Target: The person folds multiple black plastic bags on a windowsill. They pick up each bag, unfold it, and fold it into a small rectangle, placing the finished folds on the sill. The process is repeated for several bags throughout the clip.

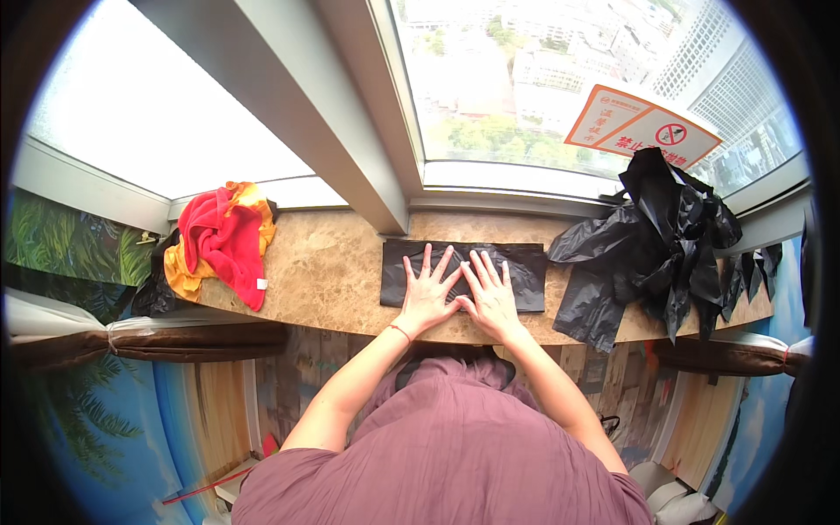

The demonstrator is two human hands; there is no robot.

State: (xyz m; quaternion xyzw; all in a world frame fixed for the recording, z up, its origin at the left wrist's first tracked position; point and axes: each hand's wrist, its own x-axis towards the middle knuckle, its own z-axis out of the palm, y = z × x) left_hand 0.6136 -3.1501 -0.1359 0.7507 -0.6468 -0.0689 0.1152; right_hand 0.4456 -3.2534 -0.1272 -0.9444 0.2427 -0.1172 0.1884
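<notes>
A black plastic bag (528, 292), folded into a flat rectangle, lies on the brown marbled window sill (321, 256) right before me. Both palms press down on it. My left hand (428, 292) rests on its left-middle part, fingers spread, with a thin red cord around the wrist. Beside it, my right hand (489, 289) lies flat with the fingers apart. The thumbs meet near the bag's front edge, and the index fingers come close together higher up. Neither hand grips anything. The part of the bag under the palms is hidden.
A loose heap of black plastic bags (663, 243) stands at the right, partly hanging over the sill's front edge. Red and yellow cloths (223, 243) lie crumpled at the left. A grey window post (328, 111) comes down behind the folded bag. Tied curtains (197, 341) hang below.
</notes>
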